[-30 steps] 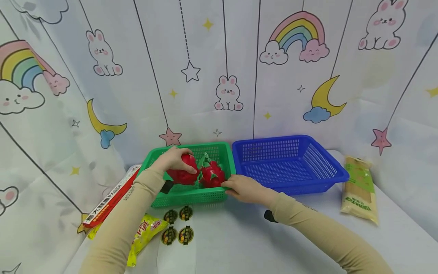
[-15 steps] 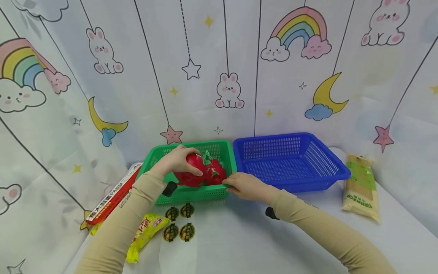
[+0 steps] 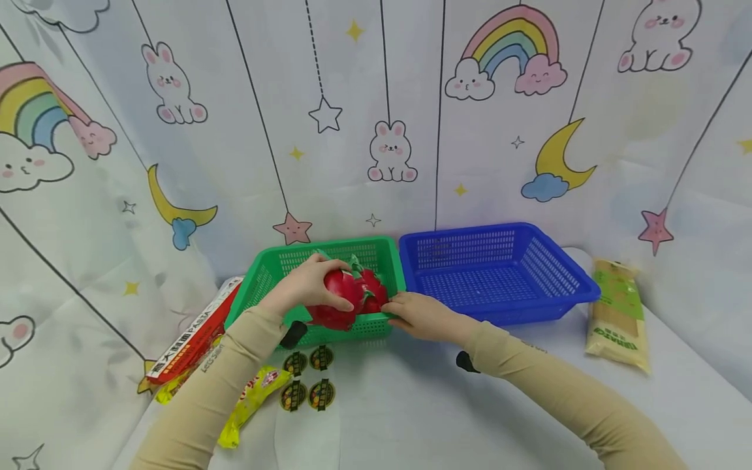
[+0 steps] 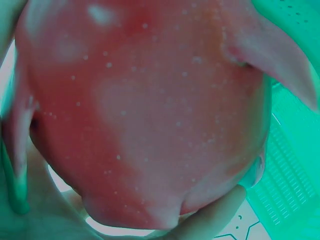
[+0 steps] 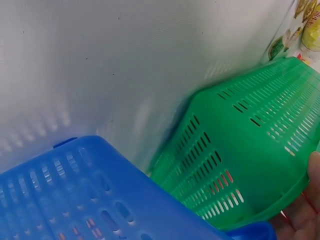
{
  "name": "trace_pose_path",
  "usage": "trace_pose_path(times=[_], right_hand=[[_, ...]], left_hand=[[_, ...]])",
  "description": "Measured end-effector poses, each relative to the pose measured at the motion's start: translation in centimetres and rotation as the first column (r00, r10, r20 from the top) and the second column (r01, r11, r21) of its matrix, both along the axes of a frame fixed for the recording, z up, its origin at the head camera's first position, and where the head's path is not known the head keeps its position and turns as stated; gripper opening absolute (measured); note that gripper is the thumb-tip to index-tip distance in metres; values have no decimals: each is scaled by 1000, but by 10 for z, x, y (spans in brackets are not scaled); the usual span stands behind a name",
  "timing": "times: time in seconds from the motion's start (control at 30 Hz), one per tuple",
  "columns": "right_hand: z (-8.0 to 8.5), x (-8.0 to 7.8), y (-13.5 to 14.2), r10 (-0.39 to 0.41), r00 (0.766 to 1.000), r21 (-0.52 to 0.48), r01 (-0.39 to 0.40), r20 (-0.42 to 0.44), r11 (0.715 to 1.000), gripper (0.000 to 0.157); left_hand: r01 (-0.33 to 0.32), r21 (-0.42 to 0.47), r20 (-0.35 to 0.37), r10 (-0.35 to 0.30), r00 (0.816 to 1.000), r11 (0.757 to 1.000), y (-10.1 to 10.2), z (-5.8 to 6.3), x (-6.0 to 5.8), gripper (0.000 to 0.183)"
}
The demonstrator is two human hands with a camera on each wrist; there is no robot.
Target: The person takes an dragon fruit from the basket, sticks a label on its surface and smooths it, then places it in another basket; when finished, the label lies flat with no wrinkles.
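Observation:
My left hand holds a red dragon fruit over the front part of the green basket. Up close in the left wrist view, the dragon fruit fills most of the picture, with fingers curved around its far end. A second dragon fruit with green leaf tips lies inside the basket, partly hidden behind the held one. At the basket's front right corner my right hand grips the rim. Only some of the right fingers show beside the green rim in the right wrist view.
A blue basket stands directly right of the green one. A pasta packet lies at far right. On the left are a long red and white pasta box, yellow packets and several round black and gold stickers on white backing.
The left hand has carried its dragon fruit rightward and toward the front rim, covering more of the second fruit. The right hand stays on the basket corner.

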State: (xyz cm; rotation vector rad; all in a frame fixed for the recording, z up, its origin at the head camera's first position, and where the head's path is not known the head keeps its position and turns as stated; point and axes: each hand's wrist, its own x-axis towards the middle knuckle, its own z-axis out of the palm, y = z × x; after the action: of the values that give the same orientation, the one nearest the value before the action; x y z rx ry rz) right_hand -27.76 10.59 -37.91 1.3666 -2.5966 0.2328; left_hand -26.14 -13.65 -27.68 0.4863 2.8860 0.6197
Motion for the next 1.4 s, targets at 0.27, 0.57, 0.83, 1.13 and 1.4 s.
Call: trace_pose_path(times=[0.27,0.57,0.83,1.13,1.4], right_hand=[[-3,0,1,-2,1000,-24,2,-9,1000,27],[-6,1,3,2,1000,-4,-2,-6,1000,31],[-4,5,8,-8,1000,-7,8,12,1000,40],[-1,11,16,-17,994,-29,20,108,999,49],[1,18,29,-41,986,-50,49,159,998,49]], left_hand=[[69,1,-49,-69,996,998,10,-3,10,64],[115,-21,-58,-116,992,993,23,-5,23,66],[163,-6,-58,-164,985,987,30,-9,33,64],[195,35,-70,-192,979,980,29,-18,44,65],[232,50,-84,-228,970,971,32,-21,57,63]])
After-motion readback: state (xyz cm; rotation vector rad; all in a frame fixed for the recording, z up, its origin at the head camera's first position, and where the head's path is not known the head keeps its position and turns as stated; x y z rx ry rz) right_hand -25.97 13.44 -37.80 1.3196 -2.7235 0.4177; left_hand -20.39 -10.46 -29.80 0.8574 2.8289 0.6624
